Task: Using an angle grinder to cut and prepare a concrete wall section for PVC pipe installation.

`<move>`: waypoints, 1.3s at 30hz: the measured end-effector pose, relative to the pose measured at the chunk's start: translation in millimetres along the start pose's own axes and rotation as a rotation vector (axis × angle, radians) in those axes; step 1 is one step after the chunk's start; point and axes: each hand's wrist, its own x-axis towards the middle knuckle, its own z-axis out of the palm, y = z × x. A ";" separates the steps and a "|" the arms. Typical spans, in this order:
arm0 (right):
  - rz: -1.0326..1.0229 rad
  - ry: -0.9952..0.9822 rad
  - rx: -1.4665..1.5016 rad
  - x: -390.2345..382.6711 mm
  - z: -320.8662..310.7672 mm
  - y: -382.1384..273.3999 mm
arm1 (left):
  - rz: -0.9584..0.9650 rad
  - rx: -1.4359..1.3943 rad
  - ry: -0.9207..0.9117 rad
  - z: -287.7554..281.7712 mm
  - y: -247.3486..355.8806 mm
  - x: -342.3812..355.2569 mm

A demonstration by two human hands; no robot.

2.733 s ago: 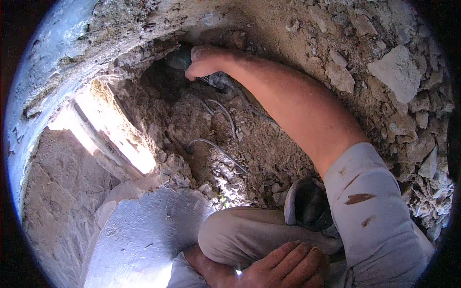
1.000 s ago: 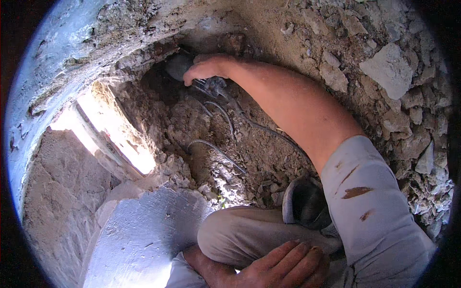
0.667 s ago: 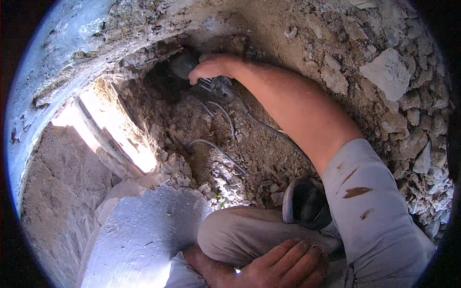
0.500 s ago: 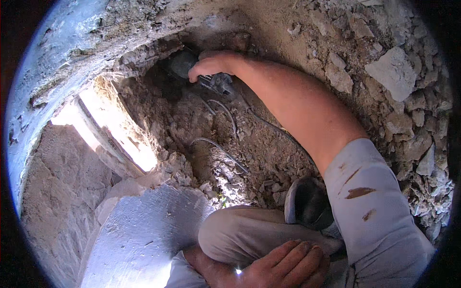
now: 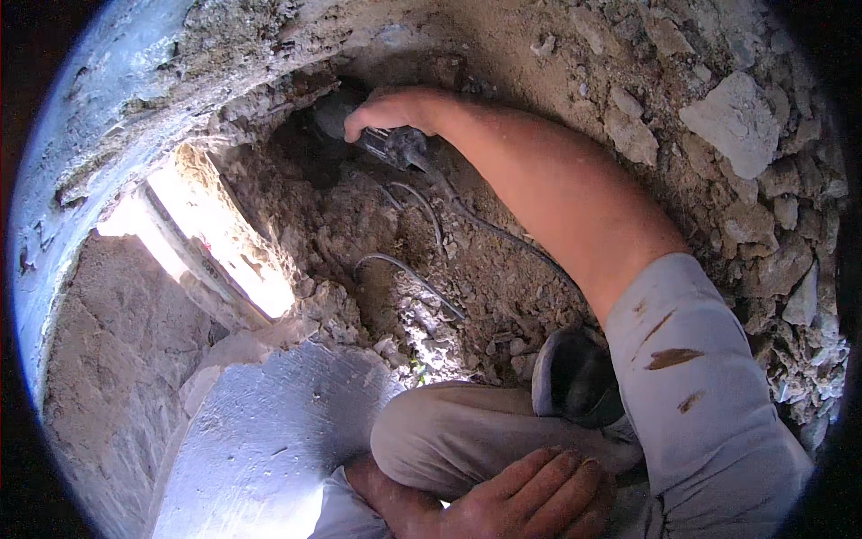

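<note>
In the dim hollow under the curved wall, my right hand (image 5: 395, 110) is closed round the top of a dark corded power tool (image 5: 391, 146). Vent slots show on its rear end, and a black cord (image 5: 512, 235) trails from there toward my bent leg. The tool's front lies in shadow behind my fingers, too dark to make out. Low in the view, my left hand (image 5: 530, 501) rests over my trouser leg (image 5: 476, 427), fingers stretched and slightly curved, with no object visible in it.
Bent grey cables (image 5: 413, 280) stick out of the loose dirt. Broken stones and a large pale slab (image 5: 738, 126) lie at the right. A rough pale wall (image 5: 99, 126) curves over the left, above a sunlit gap. A smooth bluish panel (image 5: 269, 440) stands near my knee. My shoe (image 5: 579, 382) is beside the rubble.
My right hand has moved slightly left and up with the power tool, whose rear end and cord now show more plainly. My left hand stays on the leg.
</note>
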 end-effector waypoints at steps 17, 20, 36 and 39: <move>-0.003 0.015 -0.507 8.5 -7.3 -2.0 | 0.134 0.048 0.013 11.1 -11.7 -8.8; -0.054 0.040 -0.573 11.4 -4.3 5.4 | 0.126 0.036 -0.004 4.6 -9.6 -2.7; -0.169 -0.064 -0.728 18.9 6.1 1.4 | 0.083 0.009 0.116 22.4 -9.9 -3.5; -0.128 -0.031 -0.878 24.0 9.4 -1.4 | 0.027 0.010 -0.010 12.2 -3.7 -3.4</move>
